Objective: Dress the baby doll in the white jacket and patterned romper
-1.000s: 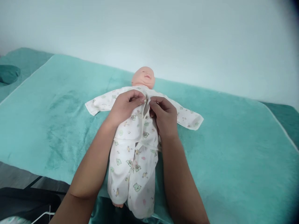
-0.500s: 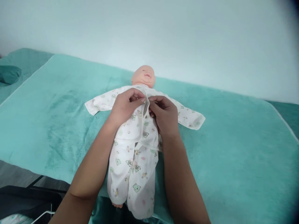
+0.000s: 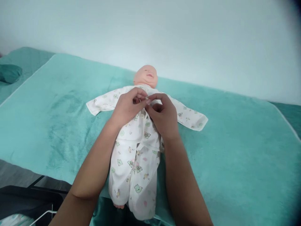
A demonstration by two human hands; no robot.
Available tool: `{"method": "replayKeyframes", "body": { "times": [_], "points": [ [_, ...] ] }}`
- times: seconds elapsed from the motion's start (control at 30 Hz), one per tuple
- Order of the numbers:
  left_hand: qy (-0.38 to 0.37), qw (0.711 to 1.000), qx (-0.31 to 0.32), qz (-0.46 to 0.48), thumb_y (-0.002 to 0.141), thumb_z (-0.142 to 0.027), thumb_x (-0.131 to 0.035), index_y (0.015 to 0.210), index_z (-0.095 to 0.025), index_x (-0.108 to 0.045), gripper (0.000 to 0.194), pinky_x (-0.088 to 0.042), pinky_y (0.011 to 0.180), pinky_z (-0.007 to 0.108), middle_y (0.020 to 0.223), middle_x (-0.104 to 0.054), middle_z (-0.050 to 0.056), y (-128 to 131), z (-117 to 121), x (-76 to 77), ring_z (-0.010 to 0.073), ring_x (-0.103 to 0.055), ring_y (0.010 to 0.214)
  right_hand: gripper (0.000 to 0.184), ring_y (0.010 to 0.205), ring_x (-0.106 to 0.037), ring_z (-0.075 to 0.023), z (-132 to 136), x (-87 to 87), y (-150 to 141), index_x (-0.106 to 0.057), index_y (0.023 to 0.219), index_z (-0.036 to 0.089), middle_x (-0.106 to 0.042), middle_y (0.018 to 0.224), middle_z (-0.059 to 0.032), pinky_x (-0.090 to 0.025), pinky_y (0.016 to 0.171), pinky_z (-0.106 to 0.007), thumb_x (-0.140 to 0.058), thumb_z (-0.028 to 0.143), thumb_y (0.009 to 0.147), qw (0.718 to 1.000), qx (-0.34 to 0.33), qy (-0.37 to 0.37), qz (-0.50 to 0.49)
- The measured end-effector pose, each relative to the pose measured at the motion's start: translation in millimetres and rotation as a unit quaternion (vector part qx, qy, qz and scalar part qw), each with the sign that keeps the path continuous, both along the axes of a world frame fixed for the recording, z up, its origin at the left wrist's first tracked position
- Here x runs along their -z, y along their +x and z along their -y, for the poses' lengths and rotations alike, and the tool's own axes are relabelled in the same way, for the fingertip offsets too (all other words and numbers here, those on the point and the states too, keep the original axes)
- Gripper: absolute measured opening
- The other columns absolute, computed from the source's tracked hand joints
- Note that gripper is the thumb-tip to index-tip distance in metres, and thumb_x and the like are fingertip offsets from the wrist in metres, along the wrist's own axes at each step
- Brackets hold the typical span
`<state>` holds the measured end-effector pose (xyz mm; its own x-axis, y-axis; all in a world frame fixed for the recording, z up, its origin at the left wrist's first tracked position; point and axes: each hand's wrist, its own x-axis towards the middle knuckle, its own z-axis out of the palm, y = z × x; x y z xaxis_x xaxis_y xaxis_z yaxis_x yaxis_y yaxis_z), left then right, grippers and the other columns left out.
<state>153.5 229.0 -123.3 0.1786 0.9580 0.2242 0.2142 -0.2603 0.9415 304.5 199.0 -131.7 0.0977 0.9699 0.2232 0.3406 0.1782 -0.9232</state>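
Note:
A baby doll point(image 3: 146, 76) lies on its back, its head toward the wall. It wears a white printed baby shirt point(image 3: 128, 131) with sleeves spread wide, and matching trousers point(image 3: 143, 185). Over the chest, my left hand point(image 3: 130, 103) pinches one front edge of the shirt between thumb and fingers. My right hand point(image 3: 163, 111) meets it there, closed on the other front edge. The fingertips of both hands nearly touch and cover the fastening spot near the collar. Below them the shirt front hangs partly apart. Toes poke out of one trouser leg.
A teal plush cover point(image 3: 235, 150) spreads under the doll up to a pale wall point(image 3: 188, 37). At the lower left, beyond the cover's edge, stands a dark container point(image 3: 25, 201) with patterned cloth point(image 3: 17, 220) in it. Darker teal fabric point(image 3: 9, 73) lies far left.
My right hand has moved left and slightly up, bringing its fingertips to those of my left hand. The gap between the shirt edges near the collar has closed up.

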Motion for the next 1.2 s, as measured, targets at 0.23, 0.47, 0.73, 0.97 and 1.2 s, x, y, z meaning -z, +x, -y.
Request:
{"method": "replayKeyframes", "body": {
  "times": [0.23,0.47,0.73,0.97,1.2],
  "points": [
    [-0.025,0.996,0.027,0.083,0.084,-0.02,-0.07,0.099,-0.022,-0.067,0.016,-0.046,0.069,0.025,0.09,-0.07,-0.001,-6,-5,7.1,0.01,-0.058,0.074,0.023,0.065,-0.048,-0.008,0,3.6,-2,-0.064,0.105,0.026,-0.064,0.103,0.0011,-0.043,0.062,-0.026,-0.067,0.02,0.083,0.999,0.002,0.034,0.013],
    [-0.037,0.992,0.056,0.103,0.084,-0.021,-0.07,0.094,-0.021,-0.067,0.011,-0.046,0.074,0.025,0.089,-0.067,0.0,-11,-6,4.5,0.0105,-0.058,0.079,0.027,0.065,-0.047,-0.0071,-4,8.4,3,-0.063,0.109,0.028,-0.062,0.109,0.0011,-0.044,0.06,-0.024,-0.07,0.026,0.083,0.998,-0.02,-0.004,-0.067],
    [-0.049,0.995,0.091,-0.007,0.087,-0.032,-0.068,0.09,-0.021,-0.071,0.012,-0.044,0.063,0.026,0.076,-0.063,0.001,-32,4,-15.0,0.0123,-0.055,0.069,0.027,0.06,-0.047,-0.011,13,-12.4,19,-0.059,0.081,0.022,-0.052,0.065,0.0033,-0.038,0.054,-0.025,-0.07,0.045,0.089,0.993,-0.067,-0.086,-0.051],
    [-0.071,0.969,0.195,-0.134,0.085,-0.042,-0.071,0.085,-0.023,-0.076,0.019,-0.041,0.054,0.025,0.072,-0.067,0.001,-44,8,-25.1,0.0131,-0.058,0.065,0.037,0.06,-0.044,-0.0117,31,-34.0,13,-0.054,0.071,0.022,-0.056,0.066,0.0018,-0.032,0.054,-0.028,-0.074,0.05,0.085,0.969,-0.119,-0.095,0.194],
    [-0.054,0.966,0.2,-0.155,0.085,-0.034,-0.069,0.08,-0.023,-0.073,0.013,-0.04,0.055,0.024,0.071,-0.066,0.0,-44,6,-23.1,0.0123,-0.057,0.064,0.025,0.062,-0.04,-0.012,31,-32.9,7,-0.048,0.069,0.021,-0.052,0.066,0.002,-0.031,0.057,-0.028,-0.063,0.03,0.087,0.963,-0.114,-0.074,0.231]
  ]
}}
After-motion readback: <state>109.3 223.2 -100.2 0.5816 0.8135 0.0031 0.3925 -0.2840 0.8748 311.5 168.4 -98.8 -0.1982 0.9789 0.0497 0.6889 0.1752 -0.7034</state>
